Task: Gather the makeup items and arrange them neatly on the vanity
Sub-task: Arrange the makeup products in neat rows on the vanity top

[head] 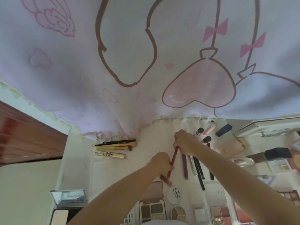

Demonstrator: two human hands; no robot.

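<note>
Red pencil (173, 159) is pinched at both ends, left hand (160, 162) and right hand (185, 142) clamped on it, apparently aligning it beside the laid pencils (193, 163) on the surface (113, 169).

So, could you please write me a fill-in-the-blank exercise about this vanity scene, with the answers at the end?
1. Both hands, left and right, hold one thin ____ pencil.
2. The gold mascara tube lies just in front of the yellow-handled ____.
3. The round white compact lies beside the pale ____ blush palette.
4. The cloth hanging behind the vanity shows a big pink ____.

Answers: red; brushes; pink; heart
</note>
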